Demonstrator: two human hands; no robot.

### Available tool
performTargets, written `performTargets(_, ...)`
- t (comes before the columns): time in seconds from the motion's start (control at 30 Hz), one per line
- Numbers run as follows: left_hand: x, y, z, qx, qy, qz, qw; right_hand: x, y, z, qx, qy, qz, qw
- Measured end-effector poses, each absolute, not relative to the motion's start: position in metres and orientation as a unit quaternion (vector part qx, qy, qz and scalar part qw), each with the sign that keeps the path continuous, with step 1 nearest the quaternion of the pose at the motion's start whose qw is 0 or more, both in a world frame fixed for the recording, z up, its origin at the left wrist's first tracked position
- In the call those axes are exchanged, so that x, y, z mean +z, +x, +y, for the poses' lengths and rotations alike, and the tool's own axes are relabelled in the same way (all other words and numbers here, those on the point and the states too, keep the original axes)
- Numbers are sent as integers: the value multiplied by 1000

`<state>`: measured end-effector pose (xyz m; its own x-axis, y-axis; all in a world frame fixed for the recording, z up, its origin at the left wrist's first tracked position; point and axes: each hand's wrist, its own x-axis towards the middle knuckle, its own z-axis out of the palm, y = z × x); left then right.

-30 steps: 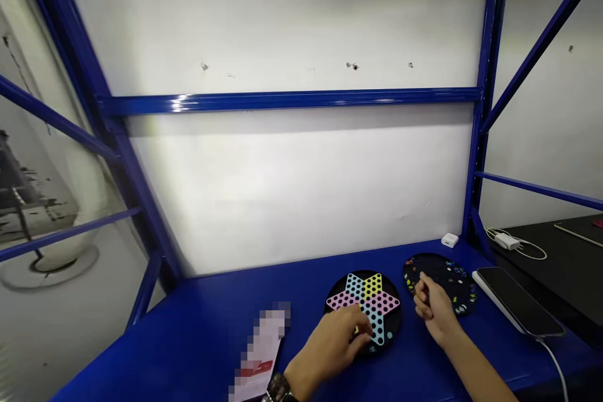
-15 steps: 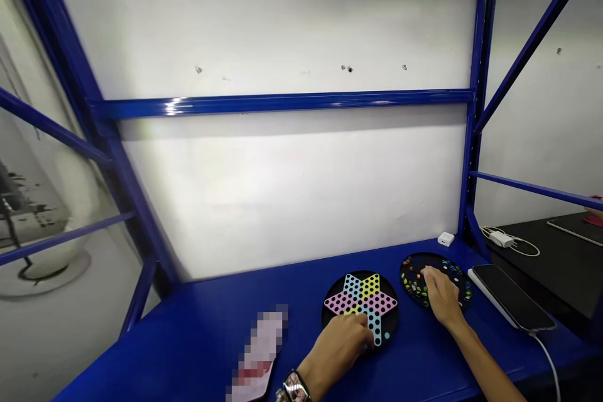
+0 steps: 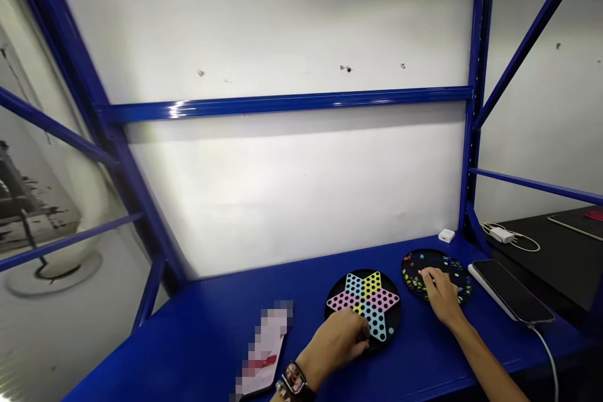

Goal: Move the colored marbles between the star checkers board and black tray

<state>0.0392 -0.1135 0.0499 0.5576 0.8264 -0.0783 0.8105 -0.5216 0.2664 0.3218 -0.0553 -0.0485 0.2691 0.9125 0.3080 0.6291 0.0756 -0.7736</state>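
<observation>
A round black game board with a pastel star of holes lies on the blue shelf. My left hand, with a watch on the wrist, rests curled on the board's near rim. To the right sits a round black tray holding several coloured marbles. My right hand reaches into that tray, fingers bent down among the marbles; whether it holds one is hidden.
A phone on a white pad with a cable lies right of the tray. A small white charger sits at the back. A blurred flat object lies left of my left hand. Blue rack posts frame the shelf.
My right hand has moved from beside the tray's left edge into the tray among the marbles. My left hand has slid slightly back to the board's near rim.
</observation>
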Motion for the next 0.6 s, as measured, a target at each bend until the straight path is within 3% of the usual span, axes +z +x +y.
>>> performTargets(0.1,58,39,-114,92,856,477,176,-49,323,-55,162,-665,-577,446)
performTargets(0.33,59,110,-83,212,863,435,144,-46,323,-56,163,-662,-554,477)
performTargets(0.6,18,178,-37,132,870,455,136,-39,335,-57,145,-684,-479,530)
